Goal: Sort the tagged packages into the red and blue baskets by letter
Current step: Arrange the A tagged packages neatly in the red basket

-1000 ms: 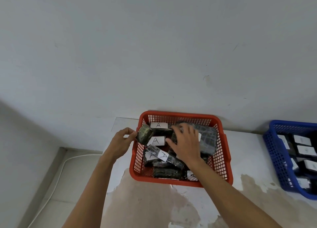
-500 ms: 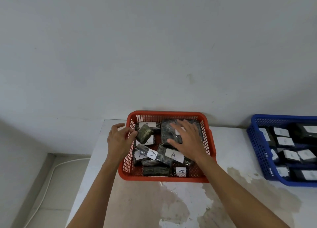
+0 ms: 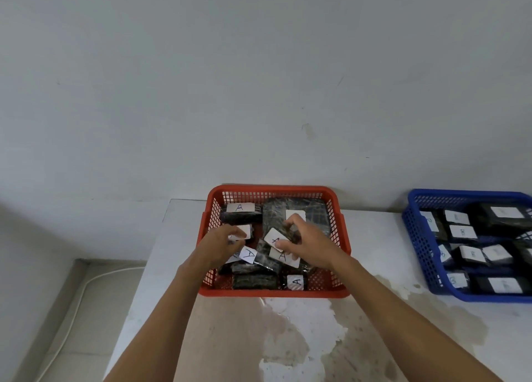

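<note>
The red basket (image 3: 273, 190) stands at the middle of the table against the wall and holds several dark wrapped packages with white tags marked A. Both my hands are inside it. My left hand (image 3: 218, 246) curls its fingers on a small tagged package (image 3: 247, 231) near the basket's left side. My right hand (image 3: 312, 246) pinches a package with an A tag (image 3: 275, 239) between thumb and fingers, over a large flat package (image 3: 313, 212) at the back. The blue basket (image 3: 414, 237) at the right edge holds several tagged dark packages.
The white table (image 3: 374, 237) has a large brownish stain (image 3: 259, 338) in front of the red basket. Its left edge drops to the floor, where a white cable (image 3: 83, 289) runs. A plain wall rises behind both baskets.
My left hand has moved from the basket's left rim down inside it onto a tagged package. My right hand went from lying flat on the packages to pinching one with an A tag.
</note>
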Demonstrator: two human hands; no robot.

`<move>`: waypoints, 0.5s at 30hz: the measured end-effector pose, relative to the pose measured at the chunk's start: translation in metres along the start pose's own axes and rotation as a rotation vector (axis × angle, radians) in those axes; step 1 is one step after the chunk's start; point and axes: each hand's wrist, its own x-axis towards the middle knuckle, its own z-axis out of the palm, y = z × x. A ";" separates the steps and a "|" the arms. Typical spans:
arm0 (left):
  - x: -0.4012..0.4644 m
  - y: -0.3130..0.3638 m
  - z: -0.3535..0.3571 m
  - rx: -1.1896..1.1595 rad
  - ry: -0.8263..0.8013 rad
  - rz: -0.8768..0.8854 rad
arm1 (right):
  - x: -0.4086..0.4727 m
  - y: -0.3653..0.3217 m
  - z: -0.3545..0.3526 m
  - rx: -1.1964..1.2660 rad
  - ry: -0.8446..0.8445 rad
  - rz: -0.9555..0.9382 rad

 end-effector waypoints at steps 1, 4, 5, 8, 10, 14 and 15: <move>0.000 -0.004 0.002 0.020 -0.019 0.001 | -0.001 0.003 -0.002 0.062 -0.010 0.022; 0.001 -0.010 0.008 0.158 -0.091 0.021 | -0.005 0.009 -0.005 0.186 -0.021 0.043; 0.001 -0.010 0.009 0.207 -0.109 0.025 | -0.006 0.010 -0.005 0.194 -0.022 0.041; 0.002 -0.009 0.010 0.288 -0.136 0.043 | -0.011 0.012 -0.008 0.188 -0.021 0.062; 0.004 -0.009 0.011 0.338 -0.159 0.059 | -0.013 0.012 -0.010 0.184 -0.023 0.070; 0.006 -0.010 0.010 0.274 -0.200 0.038 | -0.020 0.013 -0.013 0.123 -0.023 0.082; 0.006 -0.010 0.007 0.199 -0.213 0.028 | -0.022 0.014 -0.015 0.082 -0.008 0.074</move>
